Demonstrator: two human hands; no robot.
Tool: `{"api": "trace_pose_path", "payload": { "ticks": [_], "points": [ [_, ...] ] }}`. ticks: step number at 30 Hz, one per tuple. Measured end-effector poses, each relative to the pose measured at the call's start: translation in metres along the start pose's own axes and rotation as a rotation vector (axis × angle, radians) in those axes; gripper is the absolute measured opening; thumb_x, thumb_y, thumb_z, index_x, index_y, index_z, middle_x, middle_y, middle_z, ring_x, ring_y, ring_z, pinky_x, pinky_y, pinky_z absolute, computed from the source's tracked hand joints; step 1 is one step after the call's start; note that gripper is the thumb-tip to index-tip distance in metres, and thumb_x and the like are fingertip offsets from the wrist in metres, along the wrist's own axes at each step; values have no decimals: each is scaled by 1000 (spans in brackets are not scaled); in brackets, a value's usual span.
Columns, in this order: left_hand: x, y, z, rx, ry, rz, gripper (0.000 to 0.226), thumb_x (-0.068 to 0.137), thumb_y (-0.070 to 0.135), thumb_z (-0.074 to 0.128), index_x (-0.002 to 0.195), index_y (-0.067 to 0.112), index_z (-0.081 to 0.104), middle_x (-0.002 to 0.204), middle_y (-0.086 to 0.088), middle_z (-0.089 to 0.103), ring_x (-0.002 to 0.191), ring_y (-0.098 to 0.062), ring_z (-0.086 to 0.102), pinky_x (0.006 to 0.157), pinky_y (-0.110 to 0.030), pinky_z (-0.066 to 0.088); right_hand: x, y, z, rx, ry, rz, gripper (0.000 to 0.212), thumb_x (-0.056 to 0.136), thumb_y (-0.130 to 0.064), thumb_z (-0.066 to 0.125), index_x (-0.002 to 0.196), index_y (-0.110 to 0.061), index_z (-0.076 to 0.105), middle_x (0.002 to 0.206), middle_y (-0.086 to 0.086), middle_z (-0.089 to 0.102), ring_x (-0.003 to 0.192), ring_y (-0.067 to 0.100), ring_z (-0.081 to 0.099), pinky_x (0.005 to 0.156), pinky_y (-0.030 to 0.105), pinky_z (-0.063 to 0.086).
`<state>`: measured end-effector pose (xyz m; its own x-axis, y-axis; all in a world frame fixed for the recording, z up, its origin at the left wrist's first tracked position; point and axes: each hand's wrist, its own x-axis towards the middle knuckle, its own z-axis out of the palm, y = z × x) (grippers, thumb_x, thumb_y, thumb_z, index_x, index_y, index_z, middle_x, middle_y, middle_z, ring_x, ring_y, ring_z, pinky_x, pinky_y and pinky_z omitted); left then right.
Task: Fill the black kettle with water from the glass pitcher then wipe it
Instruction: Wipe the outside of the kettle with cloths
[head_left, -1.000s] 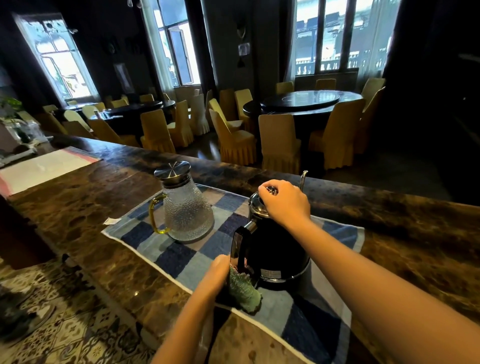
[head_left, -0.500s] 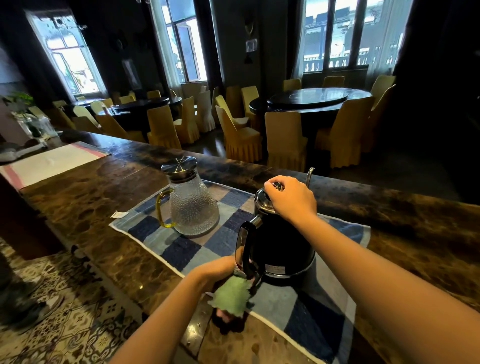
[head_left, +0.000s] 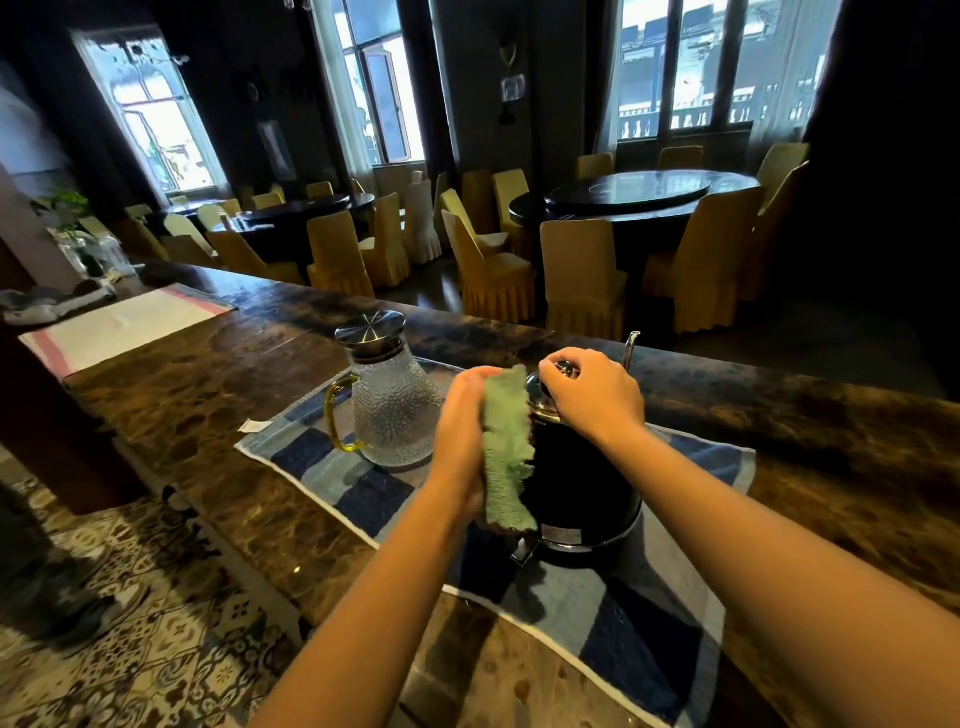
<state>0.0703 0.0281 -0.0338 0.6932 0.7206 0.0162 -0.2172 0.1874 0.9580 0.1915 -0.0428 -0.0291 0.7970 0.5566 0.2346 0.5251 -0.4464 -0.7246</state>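
The black kettle (head_left: 582, 483) stands upright on a blue checked towel (head_left: 623, 623) on the marble counter. My right hand (head_left: 592, 395) grips the knob of its steel lid from above. My left hand (head_left: 462, 441) presses a green cloth (head_left: 509, 447) flat against the kettle's left side, covering the handle. The glass pitcher (head_left: 395, 410), with a steel lid and a yellow handle, stands on the towel just left of my left hand.
The brown marble counter (head_left: 208, 415) runs left to right. A white mat with pink edges (head_left: 124, 327) lies at the far left. A small paper scrap (head_left: 253, 426) sits beside the towel. Beyond the counter are round tables and yellow-covered chairs (head_left: 582, 275).
My left hand has lifted the green cloth from the kettle's base, by the counter's near edge, up along its left side to just below the lid. My right hand stays on the lid knob.
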Motion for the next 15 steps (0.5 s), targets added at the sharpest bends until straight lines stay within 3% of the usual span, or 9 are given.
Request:
{"api": "trace_pose_path", "payload": {
  "ticks": [3, 6, 8, 12, 15],
  "points": [
    [-5, -18, 0, 467, 63, 262, 15, 82, 13, 49, 95, 20, 50, 94, -1, 53, 81, -8, 51, 72, -20, 42, 1, 1, 1, 6, -3, -7, 32, 91, -46, 46, 108, -30, 68, 112, 0, 69, 102, 25, 60, 84, 39, 51],
    [-26, -36, -5, 570, 57, 405, 9, 90, 16, 49, 99, 14, 49, 88, 6, 54, 78, 2, 52, 69, -11, 40, 1, 1, 2, 18, 8, -17, 30, 90, -45, 47, 105, -31, 69, 109, 0, 70, 100, 25, 61, 84, 41, 53],
    [-37, -50, -11, 678, 91, 440, 19, 87, 29, 51, 103, 18, 52, 94, 4, 60, 87, -3, 57, 74, -20, 45, 1, 2, 3, 20, 15, -20, 29, 90, -44, 47, 102, -31, 69, 107, 0, 70, 99, 26, 61, 83, 40, 52],
    [-28, -40, -19, 975, -15, 343, 34, 83, 38, 53, 105, 14, 62, 100, -3, 67, 95, -20, 62, 80, -37, 49, 2, 3, 2, 20, 12, -23, 28, 89, -43, 47, 101, -32, 69, 106, 0, 71, 99, 26, 62, 80, 37, 49],
    [-12, -7, -17, 1102, -262, 160, 24, 90, 36, 55, 80, 15, 60, 79, -6, 62, 78, -22, 60, 68, -35, 44, 3, 2, 1, 15, 11, -24, 28, 89, -42, 48, 103, -30, 70, 108, 2, 70, 101, 28, 61, 81, 37, 47]
  ]
}}
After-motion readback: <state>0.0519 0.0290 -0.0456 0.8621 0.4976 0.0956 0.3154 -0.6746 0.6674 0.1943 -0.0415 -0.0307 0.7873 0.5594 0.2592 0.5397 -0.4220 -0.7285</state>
